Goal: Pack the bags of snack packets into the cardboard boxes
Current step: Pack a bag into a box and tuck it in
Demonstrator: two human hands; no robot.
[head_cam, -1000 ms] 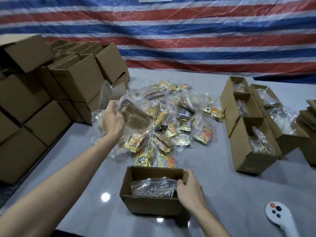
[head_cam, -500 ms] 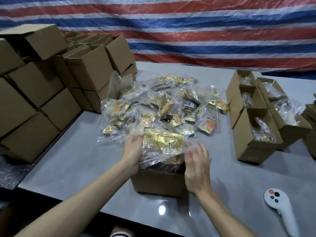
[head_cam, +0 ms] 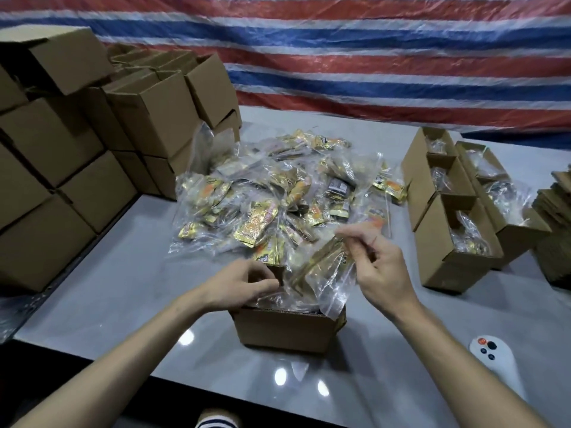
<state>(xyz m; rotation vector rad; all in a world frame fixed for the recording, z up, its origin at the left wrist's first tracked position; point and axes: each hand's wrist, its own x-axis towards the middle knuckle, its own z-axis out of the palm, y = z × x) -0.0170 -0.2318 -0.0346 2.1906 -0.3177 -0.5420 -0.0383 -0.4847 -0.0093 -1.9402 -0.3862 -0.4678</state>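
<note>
An open cardboard box stands on the grey table near its front edge. A clear bag of gold snack packets stands tilted in the box's mouth, partly sticking out. My left hand is over the box's left side, fingers curled onto the bag's lower edge. My right hand pinches the bag's upper right edge; its fingertips are blurred. Behind the box lies a pile of several more bags of snack packets.
Several open boxes with bags inside stand in rows at the right, with a stack of flat cardboard beyond. Stacked closed boxes wall off the left. A white remote lies at the front right. A striped tarp hangs behind.
My left hand took a bag from the pile and brought it down over the box. My right hand left the box's rim and now pinches the bag, which has sunk partly into the box.
</note>
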